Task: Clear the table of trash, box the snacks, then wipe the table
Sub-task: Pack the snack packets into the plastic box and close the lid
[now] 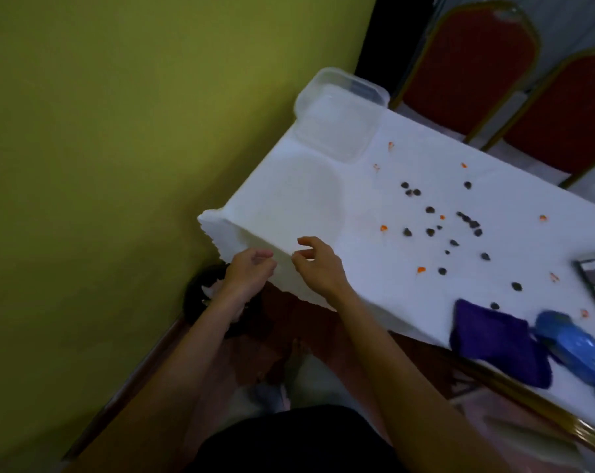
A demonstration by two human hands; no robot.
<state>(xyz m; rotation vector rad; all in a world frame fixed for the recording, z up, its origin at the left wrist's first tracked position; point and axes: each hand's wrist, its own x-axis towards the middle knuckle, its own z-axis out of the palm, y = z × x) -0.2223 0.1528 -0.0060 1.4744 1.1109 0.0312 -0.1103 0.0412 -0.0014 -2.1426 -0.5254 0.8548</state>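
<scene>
At table (289,199) corner: left hand (251,271), curled, hold cannot be told; right hand (318,264), relaxed, nothing gripped.
Snacks (430,209): dark, strewn mid-surface.

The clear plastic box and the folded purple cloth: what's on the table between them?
Scattered small dark pieces and tiny orange bits lie on the white tablecloth between them, seen in the head view.

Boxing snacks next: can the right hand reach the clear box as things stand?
Probably yes. The right hand holds nothing, and the table between it and the box lies bare; the box sits at the far corner, so expect a stretch.
</scene>
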